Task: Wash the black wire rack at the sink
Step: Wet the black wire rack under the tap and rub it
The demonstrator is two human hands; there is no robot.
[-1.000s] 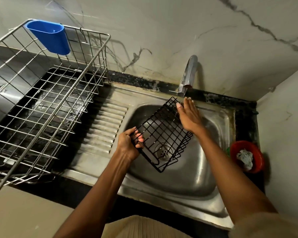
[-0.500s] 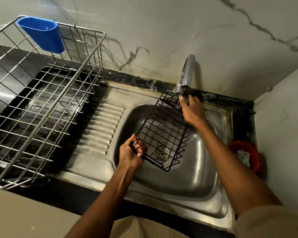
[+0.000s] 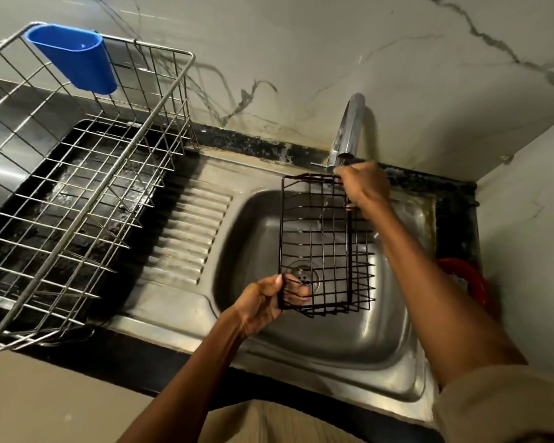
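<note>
The black wire rack (image 3: 325, 247) hangs tilted over the steel sink basin (image 3: 256, 225), its far edge just under the chrome tap (image 3: 349, 129). My left hand (image 3: 263, 303) grips the rack's near left corner. My right hand (image 3: 363, 187) is closed on the rack's far right corner, right below the tap's spout. The drain (image 3: 303, 276) shows through the rack's wires. Whether water is running I cannot tell.
A large silver wire dish rack (image 3: 87, 187) with a blue plastic cup holder (image 3: 77, 59) stands on the counter at the left, next to the ribbed drainboard (image 3: 189, 231). A red bowl (image 3: 470, 279) sits right of the sink, partly behind my right arm. Marble walls close the back and right.
The black rack has turned from a diagonal to nearly square with the sink. My right hand went from lying flat on it to gripping its far corner. My left hand kept its hold.
</note>
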